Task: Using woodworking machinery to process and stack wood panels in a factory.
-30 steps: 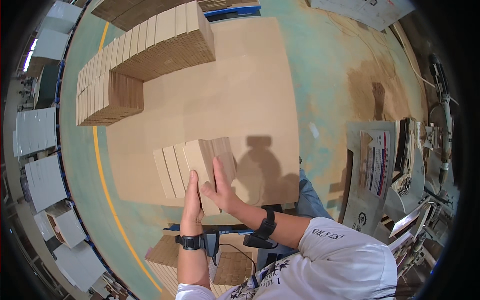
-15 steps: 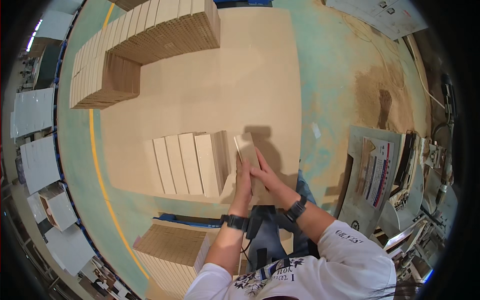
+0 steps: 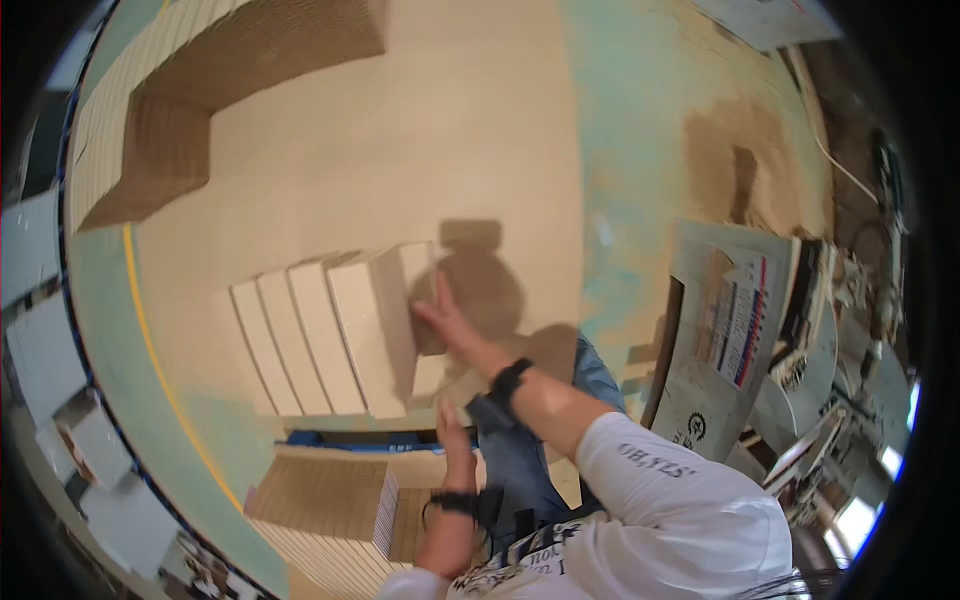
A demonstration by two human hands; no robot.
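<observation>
"What's changed?"
"On the cardboard sheet (image 3: 500, 120), the cream boards (image 3: 325, 325) stand left of the right hand (image 3: 450, 318); the end board (image 3: 415, 262), lately between both hands, is now beside them, apparently placed."
"Its long axis?"
"Fore-and-aft, beyond the left hand (image 3: 457, 435)."
"Hands?"
"Right spread, contact unclear; left loose, empty."

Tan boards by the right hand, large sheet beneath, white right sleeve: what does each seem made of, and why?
Tan boards: probably wood-fibre board, matte; plain, even faces and straight edges, though cardboard is possible.
Large sheet: perhaps cardboard or thin board, matte; flat, plain brown.
White sleeve: likely soft cloth, matte; loosely draped.
</observation>
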